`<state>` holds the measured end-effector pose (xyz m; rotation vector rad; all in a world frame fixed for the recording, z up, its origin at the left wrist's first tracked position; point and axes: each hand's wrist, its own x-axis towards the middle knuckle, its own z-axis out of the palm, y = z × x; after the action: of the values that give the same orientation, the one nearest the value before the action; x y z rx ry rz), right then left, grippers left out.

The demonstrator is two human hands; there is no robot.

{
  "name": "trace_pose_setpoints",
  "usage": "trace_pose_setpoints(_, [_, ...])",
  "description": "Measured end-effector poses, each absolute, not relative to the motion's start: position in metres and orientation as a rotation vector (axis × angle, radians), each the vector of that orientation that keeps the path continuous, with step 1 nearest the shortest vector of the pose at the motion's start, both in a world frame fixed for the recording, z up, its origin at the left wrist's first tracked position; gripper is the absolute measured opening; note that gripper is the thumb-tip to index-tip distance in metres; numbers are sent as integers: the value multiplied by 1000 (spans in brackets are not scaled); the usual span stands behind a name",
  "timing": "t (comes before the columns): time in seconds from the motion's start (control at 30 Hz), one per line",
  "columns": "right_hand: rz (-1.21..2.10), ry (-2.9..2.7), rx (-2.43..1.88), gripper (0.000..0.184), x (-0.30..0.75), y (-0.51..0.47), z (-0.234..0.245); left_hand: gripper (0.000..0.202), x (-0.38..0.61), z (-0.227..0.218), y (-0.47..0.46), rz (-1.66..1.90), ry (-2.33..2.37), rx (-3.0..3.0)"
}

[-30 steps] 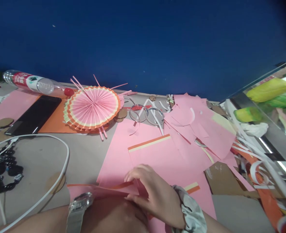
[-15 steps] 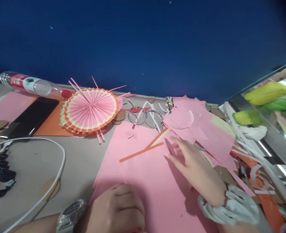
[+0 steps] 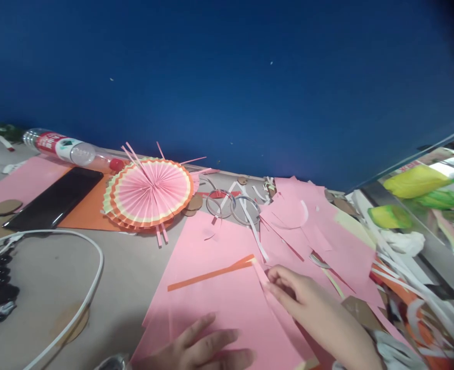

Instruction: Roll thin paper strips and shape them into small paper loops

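My left hand lies with fingers spread on a pink paper sheet at the bottom middle. My right hand pinches the right edge of the pink paper between thumb and fingers, and that edge is slightly raised. Along the sheet's far edge runs an orange paper strip, with a bit of pale yellow at its right end. More yellow and orange shows at the near right corner. Behind the sheet sit two metal rings and a white paper strip.
A pleated paper rosette lies at the back left, beside a black phone and a plastic bottle. A white cable loops at left near black beads. Pink scraps crowd the right, before a blue partition.
My right hand has closed on the pink paper and moved nearer. My left hand has opened from a curled shape and spread on the sheet. The view has tilted up slightly.
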<state>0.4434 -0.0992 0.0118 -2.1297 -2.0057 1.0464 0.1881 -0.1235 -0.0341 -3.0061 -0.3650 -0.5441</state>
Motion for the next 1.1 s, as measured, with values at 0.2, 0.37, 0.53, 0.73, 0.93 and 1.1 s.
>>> trace_pose_setpoints(0.2, [1068, -1978, -2047, 29, 428, -103, 6, 27, 190, -48, -126, -745, -628, -2983])
trace_pose_setpoints(0.37, [266, -1931, -2199, 30, 431, -99, -3, 35, 188, -55, -131, -668, -913, -3023])
trace_pose_setpoints(0.53, [126, -2048, -2015, 20, 438, -87, -22, 42, 187, -43, -136, -663, -781, -3133])
trace_pose_setpoints(0.73, [343, -1962, -1956, 17, 430, -89, -16, 50, 185, -16, -128, -769, -1032, -3587])
trace_pose_setpoints(0.93, [842, -1585, -1800, 24, 425, -95, -6, 33, 187, -10, -121, -1336, -1367, -3656])
trace_pose_setpoints(1.1, [1113, -1513, -1663, 22, 421, -95, -3, 34, 186, -13, -124, -1239, -1307, -3751])
